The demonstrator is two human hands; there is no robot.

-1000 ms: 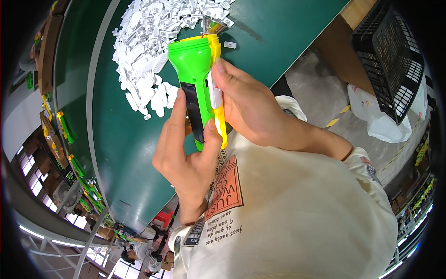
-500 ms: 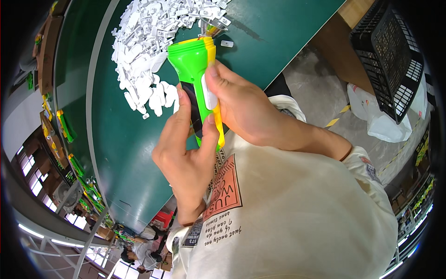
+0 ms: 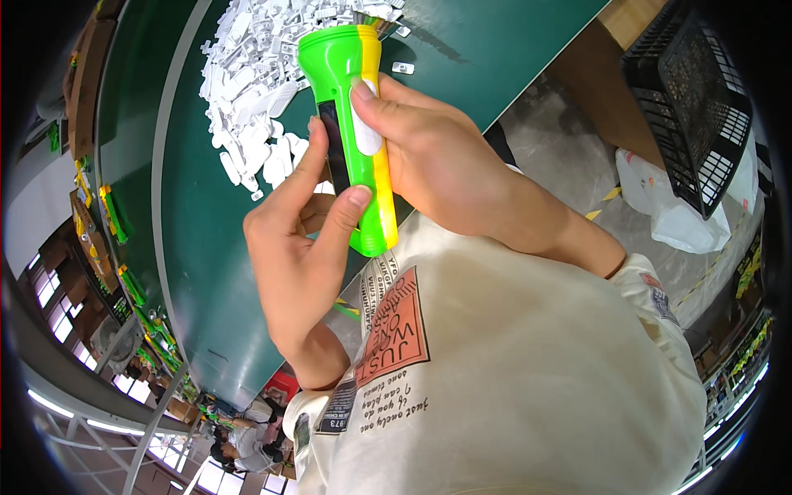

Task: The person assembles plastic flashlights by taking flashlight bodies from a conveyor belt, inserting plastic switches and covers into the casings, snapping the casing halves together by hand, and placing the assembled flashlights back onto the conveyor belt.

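Both hands have lifted the torch body (image 3: pixel 363 169) a little higher in view since the earlier frame, and its green half (image 3: pixel 334 66) and yellow half (image 3: pixel 383 181) now look more evenly lined up, with the white piece (image 3: pixel 367 139) turned flatter toward the camera. It hangs tilted above the near part of the desk (image 3: pixel 223 280), its wide end toward the heap of white parts (image 3: pixel 247 91) and its narrow end toward the shirt (image 3: pixel 511 330). Thumb and forefinger of the left hand (image 3: pixel 297 239) are spread by about the body's width, pinching it from the black panel (image 3: pixel 334 148) side to the front of the green half. Closed around the other side, the fingers of the right hand (image 3: pixel 441 153) reach behind the yellow half, out of sight, while the thumb presses on the top of the white piece. The likeliest trouble is an uneven squeeze: pressure at one end only could leave the halves gaping at the other. Too hard or slanting a thumb could push the white piece crooked, and the left fingertip could shift or smear the black panel. If the pinch eases before the halves hold together, they could part and spill whatever sits inside, which is hidden. A slip could drop the body among the white parts, where a small piece would be hard to find.
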